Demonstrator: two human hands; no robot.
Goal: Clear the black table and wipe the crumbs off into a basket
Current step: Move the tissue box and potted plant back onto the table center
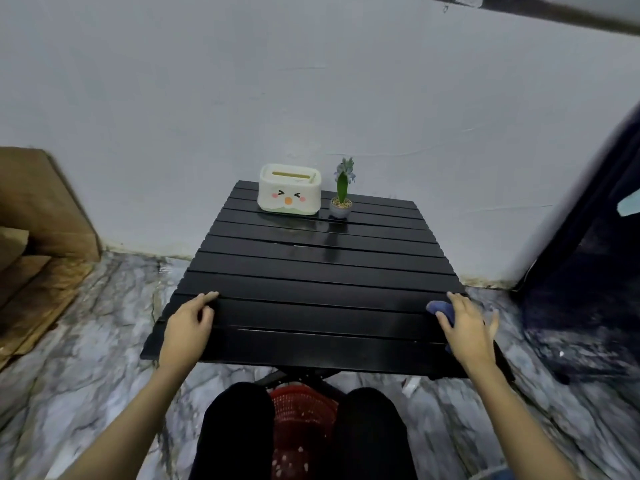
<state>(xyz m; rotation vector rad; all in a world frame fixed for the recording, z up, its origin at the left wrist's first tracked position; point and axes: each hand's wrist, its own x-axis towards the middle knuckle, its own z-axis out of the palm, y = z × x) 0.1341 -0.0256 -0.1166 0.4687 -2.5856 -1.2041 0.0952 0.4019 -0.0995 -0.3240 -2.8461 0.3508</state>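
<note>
A black slatted table [311,271] stands against a white wall. At its far edge sit a white tissue box with a cartoon face [289,189] and a small potted plant [342,192]. My left hand [188,323] rests flat on the near left part of the tabletop, holding nothing. My right hand [465,327] lies on a blue cloth [441,310] at the near right edge, fingers spread over it. A red mesh basket [301,420] stands on the floor between my knees, under the table's front edge, with pale crumbs inside.
The floor [104,341] is grey marble-patterned. Brown cardboard [38,220] leans at the left wall. A dark object [588,254] stands at the right. My legs in black trousers [239,431] flank the basket.
</note>
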